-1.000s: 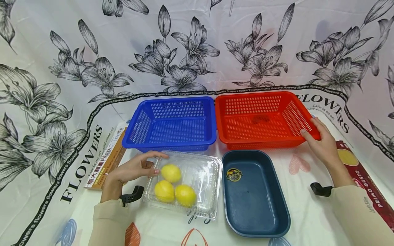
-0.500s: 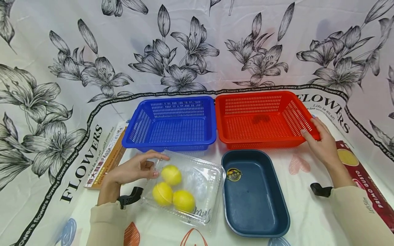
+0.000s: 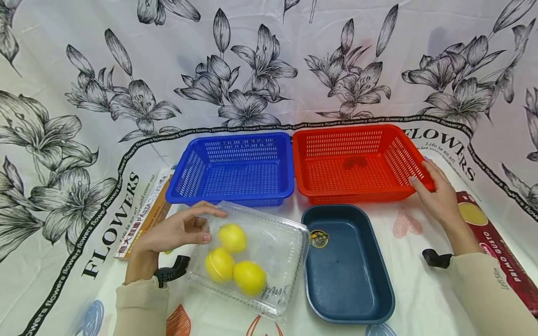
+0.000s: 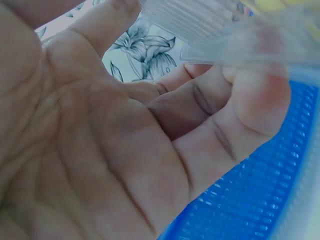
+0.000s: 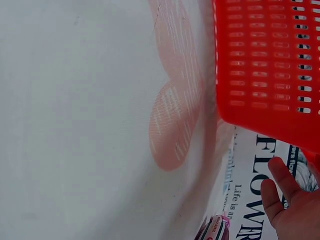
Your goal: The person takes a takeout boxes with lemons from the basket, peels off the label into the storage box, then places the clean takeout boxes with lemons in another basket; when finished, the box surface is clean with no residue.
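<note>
My left hand [image 3: 174, 233] pinches the left edge of a clear plastic box [image 3: 277, 254] with three lemons [image 3: 250, 278] grouped toward its left side. The box is slightly skewed, and its right edge overlaps the rim of a dark blue tray [image 3: 349, 266]. In the left wrist view, bent fingers [image 4: 260, 100] meet the clear plastic. My right hand [image 3: 439, 200] grips the right rim of a red basket [image 3: 361, 192], thumb on the near corner. Only part of that hand shows low in the right wrist view, beside the red basket [image 5: 270, 65].
A blue basket [image 3: 231, 193] stands against the red one at the back. A pasta box [image 3: 145, 221] lies at the left, and a dark red box [image 3: 496, 247] at the right. Behind hangs a flower-print cloth [image 3: 269, 60].
My left hand has shifted slightly left. The clear box has turned clockwise, its right side dropping nearer to me, with the lemons moving along. My right hand stays on the red basket.
</note>
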{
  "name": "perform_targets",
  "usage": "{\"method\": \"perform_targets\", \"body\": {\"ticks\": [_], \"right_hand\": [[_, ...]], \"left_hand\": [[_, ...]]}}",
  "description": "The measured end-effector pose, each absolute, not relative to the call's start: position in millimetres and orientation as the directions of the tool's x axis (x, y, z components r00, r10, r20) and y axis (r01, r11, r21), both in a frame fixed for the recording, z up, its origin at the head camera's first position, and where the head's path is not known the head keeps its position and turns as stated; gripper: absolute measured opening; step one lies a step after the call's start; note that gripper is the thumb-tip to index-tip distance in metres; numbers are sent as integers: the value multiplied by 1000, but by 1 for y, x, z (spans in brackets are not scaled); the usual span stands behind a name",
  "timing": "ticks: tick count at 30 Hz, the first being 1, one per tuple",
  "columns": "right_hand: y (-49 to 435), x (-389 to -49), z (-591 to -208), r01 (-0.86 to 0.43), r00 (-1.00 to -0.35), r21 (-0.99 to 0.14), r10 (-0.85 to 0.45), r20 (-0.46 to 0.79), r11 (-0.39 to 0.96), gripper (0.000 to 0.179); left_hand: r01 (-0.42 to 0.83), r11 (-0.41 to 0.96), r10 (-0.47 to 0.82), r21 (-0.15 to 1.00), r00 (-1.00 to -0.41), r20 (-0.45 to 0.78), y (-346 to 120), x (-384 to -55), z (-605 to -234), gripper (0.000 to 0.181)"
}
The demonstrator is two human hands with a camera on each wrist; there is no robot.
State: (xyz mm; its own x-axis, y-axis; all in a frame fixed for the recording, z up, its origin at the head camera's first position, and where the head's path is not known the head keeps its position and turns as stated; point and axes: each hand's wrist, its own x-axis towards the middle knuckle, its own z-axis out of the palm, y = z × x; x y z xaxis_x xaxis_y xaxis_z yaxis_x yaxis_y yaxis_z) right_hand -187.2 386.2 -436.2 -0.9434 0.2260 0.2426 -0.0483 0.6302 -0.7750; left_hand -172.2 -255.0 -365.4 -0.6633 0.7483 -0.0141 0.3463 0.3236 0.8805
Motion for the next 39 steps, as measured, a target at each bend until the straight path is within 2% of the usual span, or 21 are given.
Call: {"method": "perform_targets", "body": {"ticks": [8,17,29,39], "right_hand": [[387,-189,-436,-43,-943,-770,228,242,637,69],[386,-190,-436,-50,-943,-771,223,245,635,69],[388,-188,-438,-44,-942,-773,232,243,632,69],[388,-188,-440,-33,-945,-781,235,227,623,69]], "left_hand": [[354,295,748,888,-664,16,-242,-179,-345,52],[373,349,710,860,-704,17,-219,-198,-326,51],[324,356,678,877,-735,-4,-174,-241,-309,53],[330,306,668,893,-743,46,-133,-275,-304,52]]}}
